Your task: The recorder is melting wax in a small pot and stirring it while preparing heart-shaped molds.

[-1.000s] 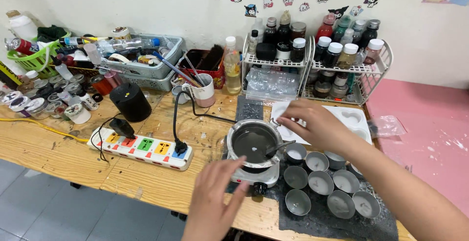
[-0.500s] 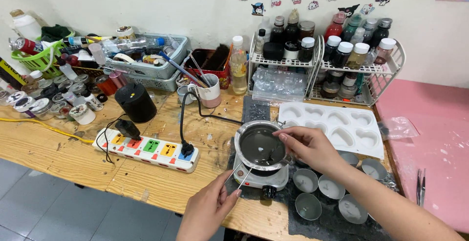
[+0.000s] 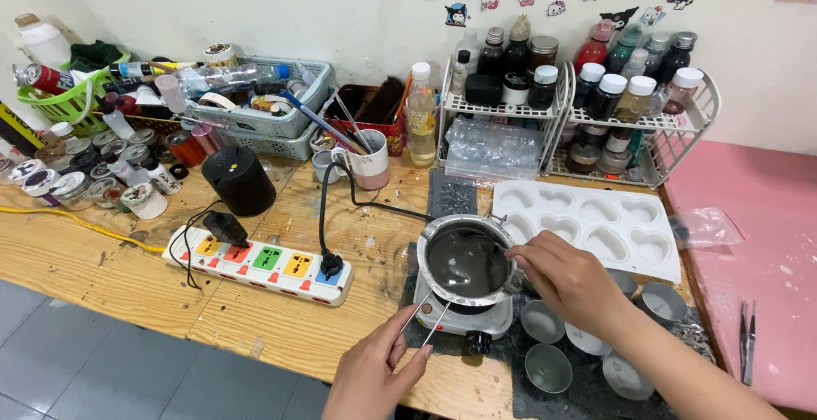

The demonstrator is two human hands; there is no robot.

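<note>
Metal tweezers [image 3: 428,321] pinched in left hand [image 3: 374,377]; right hand [image 3: 568,280] grips pot [image 3: 466,260] rim.

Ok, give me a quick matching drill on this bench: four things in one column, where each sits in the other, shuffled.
Things:
1. melting pot
2. heart mould tray
3. power strip
4. tweezers

Places:
A. pinched in the left hand
B. on the small hotplate
C. flat on the wood, left of the hotplate
D. in front of the wire bottle racks

Pairs: 1-B, 2-D, 3-C, 4-A
</note>
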